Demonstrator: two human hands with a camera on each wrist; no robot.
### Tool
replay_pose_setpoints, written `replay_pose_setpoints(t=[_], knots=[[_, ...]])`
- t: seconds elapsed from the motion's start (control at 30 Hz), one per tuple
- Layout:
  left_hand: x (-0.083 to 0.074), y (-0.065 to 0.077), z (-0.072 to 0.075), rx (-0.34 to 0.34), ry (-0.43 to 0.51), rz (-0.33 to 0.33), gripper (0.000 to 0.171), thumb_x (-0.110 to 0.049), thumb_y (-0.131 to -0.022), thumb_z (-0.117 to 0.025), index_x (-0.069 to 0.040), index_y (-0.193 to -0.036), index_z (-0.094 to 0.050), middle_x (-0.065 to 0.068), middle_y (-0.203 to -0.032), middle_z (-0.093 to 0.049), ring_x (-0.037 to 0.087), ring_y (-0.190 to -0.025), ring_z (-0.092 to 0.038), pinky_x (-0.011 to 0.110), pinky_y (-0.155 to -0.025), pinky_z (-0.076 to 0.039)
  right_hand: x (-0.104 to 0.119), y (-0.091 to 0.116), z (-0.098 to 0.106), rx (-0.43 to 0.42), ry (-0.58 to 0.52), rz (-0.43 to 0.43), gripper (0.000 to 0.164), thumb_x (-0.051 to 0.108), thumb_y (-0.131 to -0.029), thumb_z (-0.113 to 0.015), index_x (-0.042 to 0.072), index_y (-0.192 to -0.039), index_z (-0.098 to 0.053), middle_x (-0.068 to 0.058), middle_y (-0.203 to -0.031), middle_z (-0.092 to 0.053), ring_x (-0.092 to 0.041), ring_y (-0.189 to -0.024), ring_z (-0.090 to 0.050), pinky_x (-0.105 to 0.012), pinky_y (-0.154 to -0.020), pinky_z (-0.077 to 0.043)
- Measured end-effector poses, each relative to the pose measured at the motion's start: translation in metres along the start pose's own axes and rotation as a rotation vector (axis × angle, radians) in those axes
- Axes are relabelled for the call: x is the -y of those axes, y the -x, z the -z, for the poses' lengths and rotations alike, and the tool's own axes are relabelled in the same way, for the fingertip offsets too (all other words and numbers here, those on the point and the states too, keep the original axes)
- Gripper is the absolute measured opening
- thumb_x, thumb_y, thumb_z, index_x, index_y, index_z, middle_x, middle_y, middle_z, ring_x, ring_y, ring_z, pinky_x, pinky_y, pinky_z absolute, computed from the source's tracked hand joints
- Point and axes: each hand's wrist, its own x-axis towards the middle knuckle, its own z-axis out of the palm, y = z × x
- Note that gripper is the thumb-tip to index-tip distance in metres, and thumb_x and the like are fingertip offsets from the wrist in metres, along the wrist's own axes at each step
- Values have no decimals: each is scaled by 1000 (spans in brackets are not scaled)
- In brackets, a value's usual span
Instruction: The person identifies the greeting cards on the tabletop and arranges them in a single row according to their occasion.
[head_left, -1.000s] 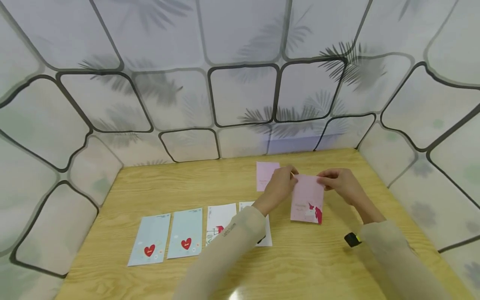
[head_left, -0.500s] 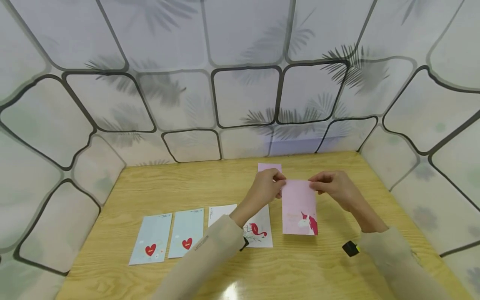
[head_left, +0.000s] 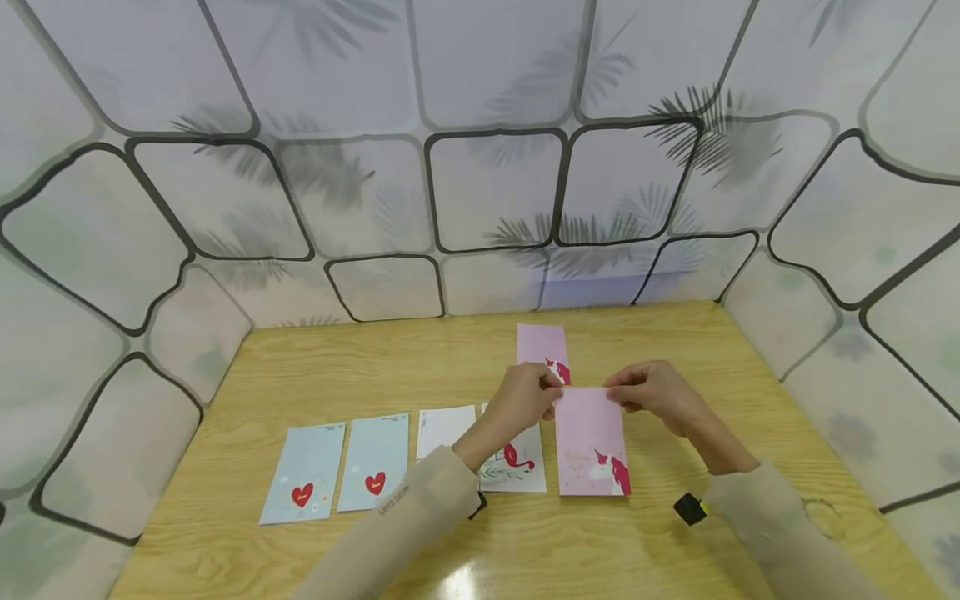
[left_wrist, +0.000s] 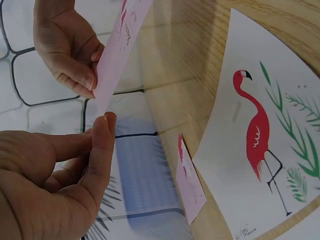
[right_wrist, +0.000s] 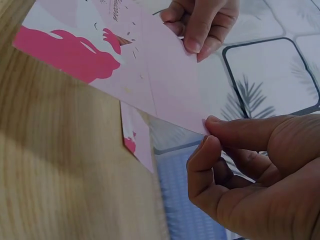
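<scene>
A pink unicorn card (head_left: 588, 429) is held by its two far corners, its near end low over the wooden table. My left hand (head_left: 522, 393) pinches the far left corner between thumb and fingers. At the far right corner, my right hand (head_left: 654, 396) pinches likewise; both grips show closely in the right wrist view, around the card (right_wrist: 165, 75). Just left of it lies a white flamingo card (head_left: 517, 467), partly covered by my left hand and sleeve. Behind the held card, a second pink unicorn card (head_left: 542, 343) lies flat on the table.
Two light blue cards with red hearts (head_left: 302, 475) lie at the left of the wooden table (head_left: 337, 358). Another white card (head_left: 442, 429) sits beside them, mostly behind my left sleeve. Patterned cloth walls (head_left: 495, 192) enclose the back and sides.
Both hands have brought the pink card leftward and nearer to me, lowering it to the right of the flamingo card. The pink card at the back is uncovered more. The other cards stay put.
</scene>
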Motion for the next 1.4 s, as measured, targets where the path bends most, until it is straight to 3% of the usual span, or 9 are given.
replay_pose_setpoints(t=[0.33, 0.57, 0.63, 0.8, 0.87, 1.1, 1.4], knots=[[13, -5, -10, 24, -3, 67, 11, -1, -99, -68, 1, -88, -70, 6, -68, -66, 20, -59, -69, 21, -51, -53, -17, -8, -5, 39, -55, -85, 25, 7, -99, -69, -13, -114, -69, -6, -88, -68, -14, -75, -60, -27, -71, -57], [21, -12, -16, 5, -46, 82, 11, -1, -98, -69, 0, -87, -69, 9, -71, -68, 24, -61, -71, 20, -50, -53, -23, -14, -8, 43, -54, -77, 27, 5, -99, -68, -15, -116, -68, -7, -90, -68, -16, -76, -61, -30, -70, -57], [23, -14, -17, -2, -105, 74, 10, -4, -98, -71, -1, -88, -71, 6, -71, -68, 19, -59, -69, 19, -50, -51, -26, -16, -10, 26, -36, -76, 26, 5, -99, -68, -15, -115, -68, -6, -89, -69, -16, -76, -62, -30, -70, -57], [28, -18, -19, -41, -357, 53, 8, -17, -97, -74, -13, -90, -76, -6, -76, -68, 6, -61, -56, 23, -56, -44, -33, -22, -14, -19, 26, -62, 22, 5, -98, -69, -13, -112, -71, -4, -84, -70, -16, -74, -62, -30, -69, -57], [30, -20, -20, -56, -423, 48, 8, -21, -96, -75, -16, -90, -77, -8, -80, -69, 7, -64, -55, 25, -57, -43, -35, -24, -16, -28, 50, -47, 22, 5, -98, -70, -13, -110, -71, -5, -84, -70, -16, -74, -62, -30, -68, -57], [35, -26, -25, -66, -480, -6, 9, -16, -94, -76, -14, -85, -75, -6, -77, -68, 8, -64, -54, 26, -56, -44, -39, -27, -19, -67, 113, -16, 18, 2, -96, -71, -12, -105, -73, -7, -86, -71, -16, -74, -62, -29, -66, -56], [35, -31, -29, -64, -618, 2, 6, -21, -93, -78, -18, -88, -78, -4, -83, -73, 12, -73, -63, 28, -62, -50, -45, -30, -24, -96, 193, -20, 13, 4, -94, -73, -8, -101, -75, -7, -83, -71, -16, -71, -63, -30, -63, -55]])
